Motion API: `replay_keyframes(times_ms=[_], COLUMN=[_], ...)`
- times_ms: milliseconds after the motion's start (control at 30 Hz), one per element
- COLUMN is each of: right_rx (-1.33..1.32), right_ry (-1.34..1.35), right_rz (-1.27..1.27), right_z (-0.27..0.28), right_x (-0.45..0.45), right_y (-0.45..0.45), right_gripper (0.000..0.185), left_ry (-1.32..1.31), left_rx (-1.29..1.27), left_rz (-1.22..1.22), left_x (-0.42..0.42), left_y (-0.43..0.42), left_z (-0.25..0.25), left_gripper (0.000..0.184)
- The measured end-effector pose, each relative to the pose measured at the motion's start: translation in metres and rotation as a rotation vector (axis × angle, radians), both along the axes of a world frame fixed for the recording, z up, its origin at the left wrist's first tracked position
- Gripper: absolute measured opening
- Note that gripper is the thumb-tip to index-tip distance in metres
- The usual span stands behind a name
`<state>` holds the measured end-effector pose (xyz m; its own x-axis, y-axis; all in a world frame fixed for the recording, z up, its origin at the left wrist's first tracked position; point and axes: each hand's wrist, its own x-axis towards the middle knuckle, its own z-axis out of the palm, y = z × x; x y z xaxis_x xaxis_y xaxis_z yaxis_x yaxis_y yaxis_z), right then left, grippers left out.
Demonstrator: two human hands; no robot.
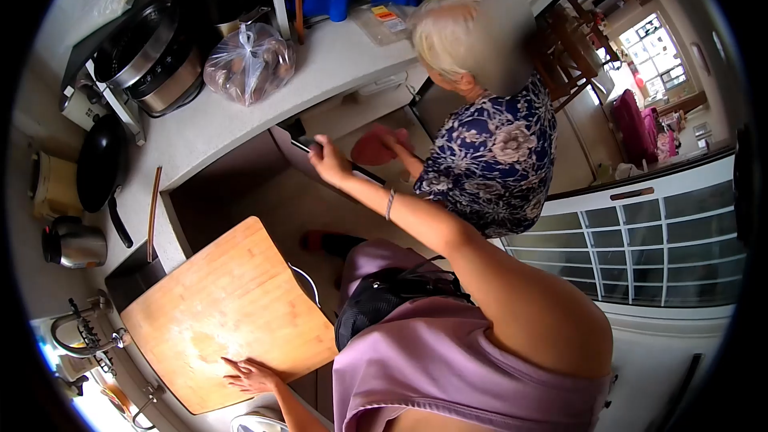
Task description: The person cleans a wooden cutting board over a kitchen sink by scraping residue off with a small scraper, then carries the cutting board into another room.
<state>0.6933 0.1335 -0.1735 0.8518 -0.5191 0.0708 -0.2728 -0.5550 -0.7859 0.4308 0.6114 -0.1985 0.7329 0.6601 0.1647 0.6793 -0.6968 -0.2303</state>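
My left hand [250, 376] lies with its fingers spread on a large wooden cutting board [232, 304], near the edge closest to me. A damp-looking patch marks the wood beside my fingertips. My right hand [330, 163] is stretched out past the board, its fingers curled around something small and dark that I cannot make out. A brown cabinet panel [290, 152] with a pale edge is right beside that hand. Just beyond it, another person [496, 152] in a dark flowered top bends over, holding a reddish, round, flat-looking thing [374, 146] near the open drawer.
On the counter [212, 140] stand a cooker [156, 64] and a tied plastic bag [250, 64]. A black frying pan [102, 164], chopsticks [154, 212] and a metal kettle [76, 242] are along the left. A faucet [88, 336] is beside the board. A gridded glass door [632, 248] is at right.
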Motion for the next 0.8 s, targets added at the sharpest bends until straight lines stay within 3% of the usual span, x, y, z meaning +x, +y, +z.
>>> replay_keyframes(times_ms=[67, 167, 300, 433, 533, 800], right_rx=[-0.029, -0.066, 0.023, 0.098, 0.220, -0.046], right_ry=[0.086, 0.368, 0.169, -0.102, -0.024, 0.061], right_rz=[-0.009, -0.064, -0.048, 0.007, 0.006, 0.121], right_z=[-0.045, -0.036, -0.035, -0.018, -0.017, -0.025], right_x=[0.027, 0.044, 0.030, -0.036, -0.095, -0.248], right_y=[-0.056, -0.085, -0.065, -0.042, -0.043, -0.072], right_gripper=[0.044, 0.044, 0.042, 0.042, 0.040, 0.047], left_ry=[0.007, -0.045, -0.034, -0.048, -0.038, -0.002], left_rx=[-0.016, 0.023, -0.016, -0.010, 0.011, -0.012], left_rz=[0.012, -0.038, -0.036, -0.054, -0.068, -0.036], left_x=[0.002, -0.001, -0.002, -0.002, -0.005, 0.000], left_y=[-0.003, -0.004, 0.005, 0.005, 0.014, 0.012], left_z=[0.002, 0.000, -0.003, -0.003, -0.012, -0.008], left_gripper=[0.048, 0.048, 0.047, 0.046, 0.046, 0.049])
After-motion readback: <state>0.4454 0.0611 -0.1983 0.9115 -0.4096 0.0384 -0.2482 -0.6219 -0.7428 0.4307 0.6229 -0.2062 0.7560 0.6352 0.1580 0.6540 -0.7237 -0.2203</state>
